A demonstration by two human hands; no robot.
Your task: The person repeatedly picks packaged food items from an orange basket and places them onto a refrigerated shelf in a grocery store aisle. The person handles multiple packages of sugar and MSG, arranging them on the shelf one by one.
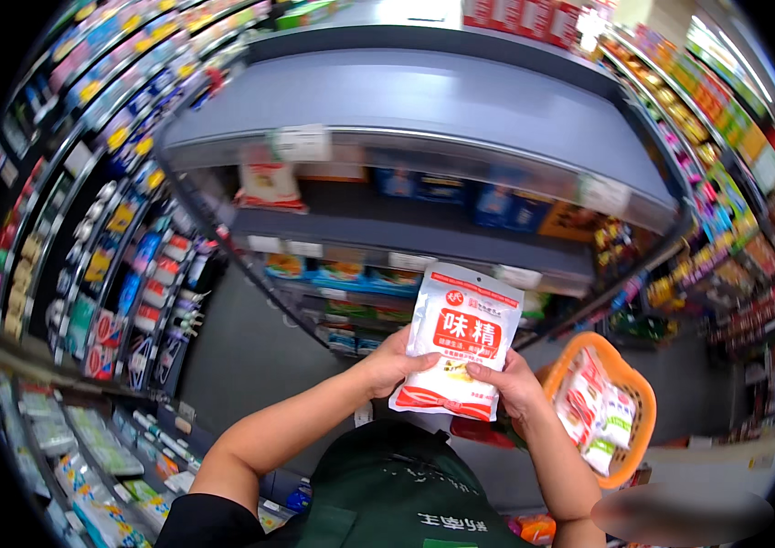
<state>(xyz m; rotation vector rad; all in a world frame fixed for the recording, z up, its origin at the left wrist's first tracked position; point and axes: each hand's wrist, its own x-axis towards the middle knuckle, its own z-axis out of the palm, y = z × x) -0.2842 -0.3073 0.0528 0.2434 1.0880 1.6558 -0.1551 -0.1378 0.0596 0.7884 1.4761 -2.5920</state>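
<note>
Both hands hold a sealed white, grey and red plastic food pouch (pixel 459 342) upright in front of my body. Its printed front faces me and bears writing, and a small hang hole shows near its top edge. My left hand (pixel 391 366) grips the lower left side, thumb across the front. On the lower right side is my right hand (pixel 512 387), its thumb also pressed on the front. The other fingers are mostly hidden behind the pouch. Beside my right forearm is an orange plastic basket (pixel 644 418) holding several white packets (pixel 614 414) with red or green print.
A dark metal shelf unit (pixel 428 89) stands ahead; one similar red-and-white pouch (pixel 269 183) sits on its second level, left. Blue boxes (pixel 439 186) are farther right. Stocked shelves (pixel 141 274) line the left, with more goods (pixel 709 233) on the right. Grey floor (pixel 243 370) lies between.
</note>
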